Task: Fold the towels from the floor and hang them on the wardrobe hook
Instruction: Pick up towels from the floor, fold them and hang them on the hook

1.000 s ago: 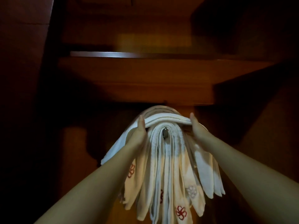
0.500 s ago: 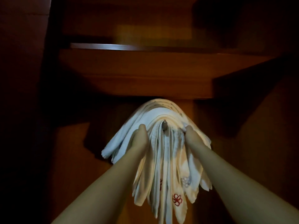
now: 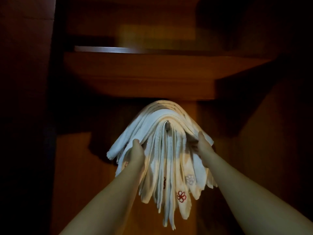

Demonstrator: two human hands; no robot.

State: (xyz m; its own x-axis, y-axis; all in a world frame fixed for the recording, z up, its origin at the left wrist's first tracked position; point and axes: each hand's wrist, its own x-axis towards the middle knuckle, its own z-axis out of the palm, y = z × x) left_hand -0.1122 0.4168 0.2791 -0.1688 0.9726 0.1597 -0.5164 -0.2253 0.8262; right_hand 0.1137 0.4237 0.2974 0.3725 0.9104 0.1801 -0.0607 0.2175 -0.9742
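Observation:
Several folded white and cream towels [image 3: 167, 160] hang in a bundle over a small metal hook [image 3: 167, 123] on the wardrobe's back panel. Some carry red flower embroidery near their lower ends. A white towel [image 3: 152, 121] is draped over the top of the bundle. My left hand [image 3: 137, 150] grips that towel's left side where it slopes down. My right hand [image 3: 203, 145] grips its right side at about the same height. The fingers of both hands are tucked under the cloth and hidden.
A wooden shelf [image 3: 152, 72] juts out just above the hook. The brown wardrobe back panel [image 3: 76, 167] lies behind the towels. Dark side walls [image 3: 25, 116] close in on the left and right.
Both hands have slid down from the top of the bundle along the draped white towel's sides, spreading it wider over the hook. The view has shifted slightly.

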